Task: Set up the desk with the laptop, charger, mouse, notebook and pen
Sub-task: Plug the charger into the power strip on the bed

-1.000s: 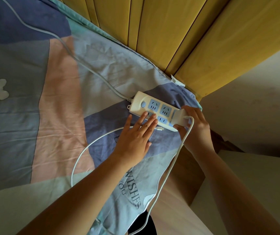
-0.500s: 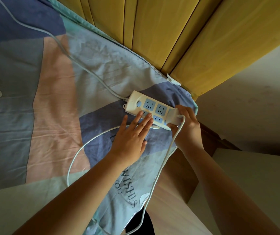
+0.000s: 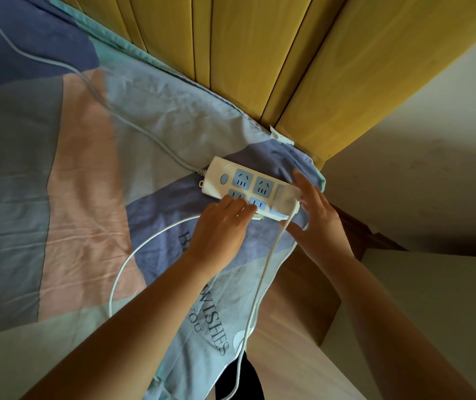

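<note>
A white power strip (image 3: 245, 180) with blue sockets lies on the bed sheet near the bed's corner. The white charger plug (image 3: 285, 197) sits in a socket at the strip's right end. Its thin white cable (image 3: 262, 275) runs down the sheet toward me and off the bottom edge. My left hand (image 3: 222, 229) presses its fingertips on the strip's near edge and holds it down. My right hand (image 3: 317, 223) hovers just right of the plug, fingers spread, gripping nothing. Laptop, mouse, notebook and pen are out of view.
The patchwork bed sheet (image 3: 86, 168) fills the left side. The strip's own thick cable (image 3: 133, 122) runs away to the upper left. A yellow wooden headboard (image 3: 259, 53) stands behind. A wooden bed edge (image 3: 297, 284) and a pale surface (image 3: 421, 284) lie to the right.
My right hand has let go of the charger plug and spread its fingers. The plug stays seated in the strip. My left hand still presses on the strip.
</note>
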